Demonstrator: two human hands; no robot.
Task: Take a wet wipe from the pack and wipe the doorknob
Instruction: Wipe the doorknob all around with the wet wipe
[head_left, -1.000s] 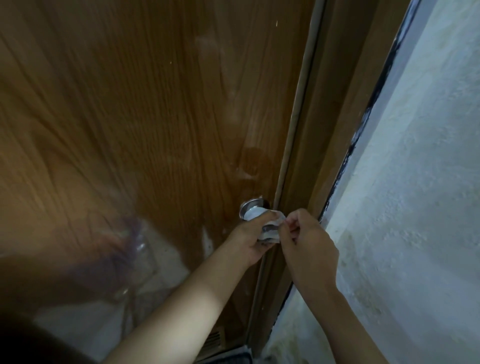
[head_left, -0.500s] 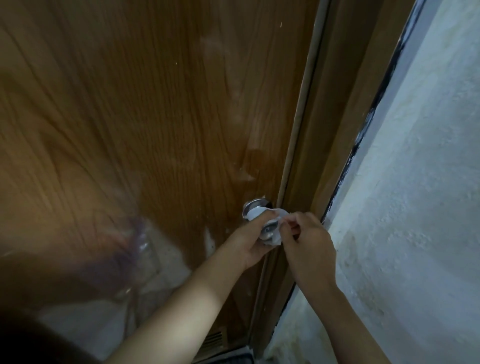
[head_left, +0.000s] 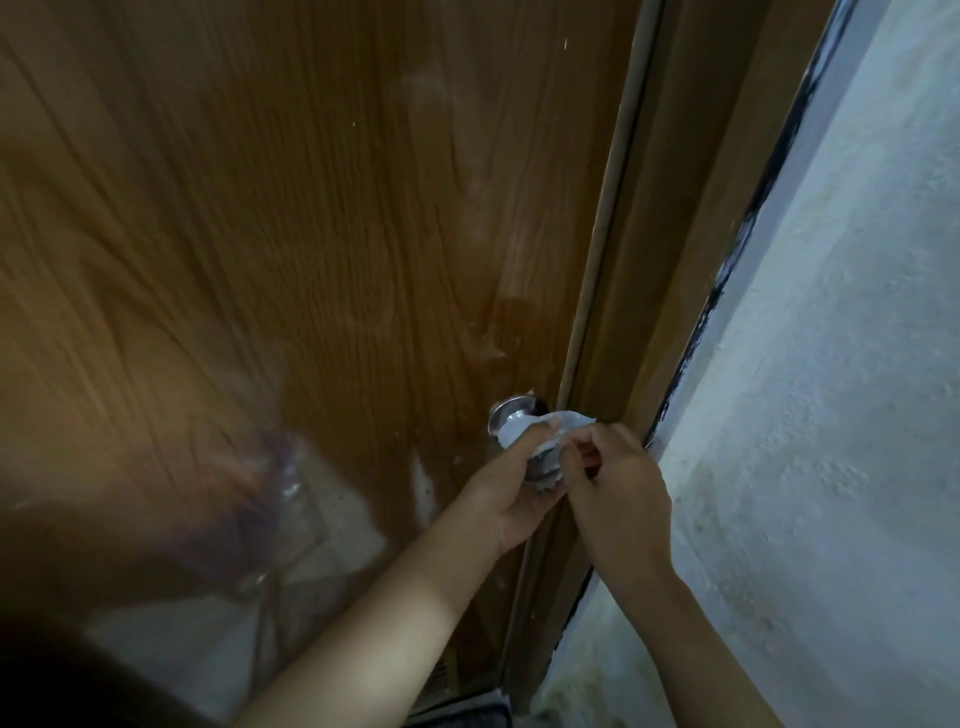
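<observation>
A glossy brown wood-grain door (head_left: 311, 234) fills the left and middle of the frame, with a blurred reflection across its lower left. To its right a brown door frame (head_left: 670, 260) runs from the top down toward the bottom centre, and beyond it a rough whitish wall (head_left: 831, 415) takes up the right side. The metal doorknob (head_left: 508, 413) sits near the door's right edge, just below centre; only its upper rim shows, the rest is hidden by the white wet wipe (head_left: 569, 420) and the fingers over it. Both forearms come up from the bottom edge and meet at the knob. The left hand (head_left: 501, 496) is cupped from below and left, thumb and fingers curled round the wipe-covered knob. The right hand (head_left: 618, 483) lies just beside it, back toward the camera, fingertips pinching the crumpled edge of the wipe — the two hands nearly touch.
</observation>
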